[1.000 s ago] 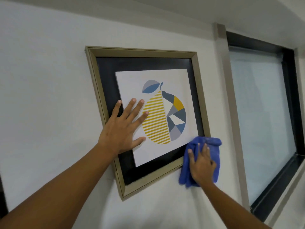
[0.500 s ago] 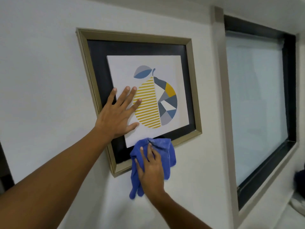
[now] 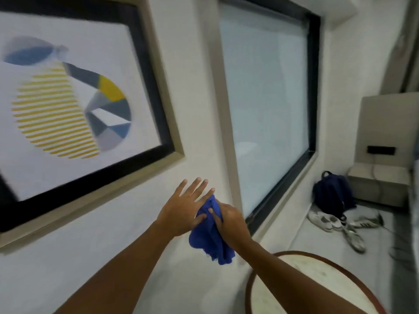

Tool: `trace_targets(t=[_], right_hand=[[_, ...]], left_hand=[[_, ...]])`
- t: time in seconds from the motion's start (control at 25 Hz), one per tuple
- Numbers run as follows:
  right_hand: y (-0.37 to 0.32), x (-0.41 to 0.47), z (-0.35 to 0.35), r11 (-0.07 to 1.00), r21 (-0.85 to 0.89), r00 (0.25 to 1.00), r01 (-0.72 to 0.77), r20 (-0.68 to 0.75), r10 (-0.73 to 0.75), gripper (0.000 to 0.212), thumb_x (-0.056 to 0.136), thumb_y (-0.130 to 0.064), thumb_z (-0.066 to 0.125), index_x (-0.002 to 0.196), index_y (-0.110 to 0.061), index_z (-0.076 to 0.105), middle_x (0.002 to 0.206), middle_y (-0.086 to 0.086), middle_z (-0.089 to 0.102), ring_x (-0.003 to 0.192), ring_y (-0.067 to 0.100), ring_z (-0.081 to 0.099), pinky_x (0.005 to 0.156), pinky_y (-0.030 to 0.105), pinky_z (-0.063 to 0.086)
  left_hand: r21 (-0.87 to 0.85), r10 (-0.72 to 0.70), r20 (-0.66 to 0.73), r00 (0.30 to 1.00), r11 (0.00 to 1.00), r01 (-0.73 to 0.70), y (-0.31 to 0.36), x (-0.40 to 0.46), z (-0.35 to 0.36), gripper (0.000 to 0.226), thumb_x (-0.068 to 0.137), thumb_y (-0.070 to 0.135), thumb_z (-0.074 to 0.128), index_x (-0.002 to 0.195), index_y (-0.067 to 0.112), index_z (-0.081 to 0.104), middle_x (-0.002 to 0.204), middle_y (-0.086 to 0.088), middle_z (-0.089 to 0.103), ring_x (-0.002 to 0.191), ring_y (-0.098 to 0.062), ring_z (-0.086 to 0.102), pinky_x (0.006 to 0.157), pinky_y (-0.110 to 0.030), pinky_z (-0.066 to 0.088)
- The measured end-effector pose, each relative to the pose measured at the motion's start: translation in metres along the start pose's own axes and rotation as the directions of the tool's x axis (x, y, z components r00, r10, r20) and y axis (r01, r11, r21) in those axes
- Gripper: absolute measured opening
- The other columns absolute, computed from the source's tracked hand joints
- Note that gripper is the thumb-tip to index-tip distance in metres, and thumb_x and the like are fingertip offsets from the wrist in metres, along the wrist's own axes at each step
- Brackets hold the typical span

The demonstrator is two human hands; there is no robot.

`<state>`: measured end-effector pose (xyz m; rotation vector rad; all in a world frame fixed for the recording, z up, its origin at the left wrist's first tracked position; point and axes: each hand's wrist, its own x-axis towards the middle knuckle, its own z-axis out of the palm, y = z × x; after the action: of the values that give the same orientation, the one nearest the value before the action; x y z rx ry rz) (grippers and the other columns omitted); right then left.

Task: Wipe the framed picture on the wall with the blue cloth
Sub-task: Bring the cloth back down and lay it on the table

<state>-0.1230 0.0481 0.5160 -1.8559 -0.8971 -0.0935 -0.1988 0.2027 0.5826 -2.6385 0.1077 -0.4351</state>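
The framed picture, a striped yellow and grey fruit print in a black mat and gold frame, hangs at the upper left, blurred. Both hands are below its lower right corner, off the frame. My right hand grips the bunched blue cloth, which hangs down from it. My left hand has its fingers spread, and its thumb touches the cloth's upper left side.
A dark-framed window is right of the picture. A round table with a brown rim sits at the lower right. A dark blue backpack and white shoes lie on the floor by a beige bench.
Both hands have come off the picture and dropped below its lower right corner. The cloth is now bunched between them. The view has swung right and down.
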Motion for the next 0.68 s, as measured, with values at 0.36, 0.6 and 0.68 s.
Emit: trace_targets(t=[0.36,0.6,0.68], right_hand=[[0.322,-0.051,-0.124,0.798,-0.602,0.931,0.005,0.293,0.215,0.032,0.092,-0.012,0.058,0.124,-0.015,0.061,0.131,0.007,0.062,0.114,0.027,0.06,0.092,0.038,0.044],[0.558,-0.163,-0.05,0.681,-0.732,0.71,0.01,0.485,0.511,0.054,0.098,-0.05,0.039,0.145,-0.024,0.036,0.16,0.004,0.02,0.146,0.024,0.019,0.112,0.048,0.023],[0.625,-0.217,-0.017,0.658,-0.748,0.667,-0.084,0.448,0.596,0.071,0.093,-0.069,0.016,0.152,-0.029,0.015,0.161,0.001,-0.005,0.148,0.021,-0.004,0.116,0.047,0.005]], left_hand=[[-0.57,0.071,0.256,0.964,0.816,0.091,0.263,0.133,0.232,0.071,0.095,0.052,0.045,0.155,0.021,0.023,0.163,-0.004,0.026,0.151,-0.029,0.021,0.118,-0.05,0.023],[-0.639,0.271,0.466,0.842,0.762,0.108,0.429,0.11,0.451,0.078,0.096,0.056,0.036,0.153,0.027,-0.008,0.166,0.0,0.0,0.154,-0.023,0.007,0.122,-0.044,0.012],[-0.62,0.288,0.39,0.875,0.785,0.018,0.473,0.089,0.516,0.077,0.093,0.055,0.045,0.155,0.022,0.014,0.163,-0.008,0.021,0.147,-0.028,0.032,0.113,-0.048,0.035]])
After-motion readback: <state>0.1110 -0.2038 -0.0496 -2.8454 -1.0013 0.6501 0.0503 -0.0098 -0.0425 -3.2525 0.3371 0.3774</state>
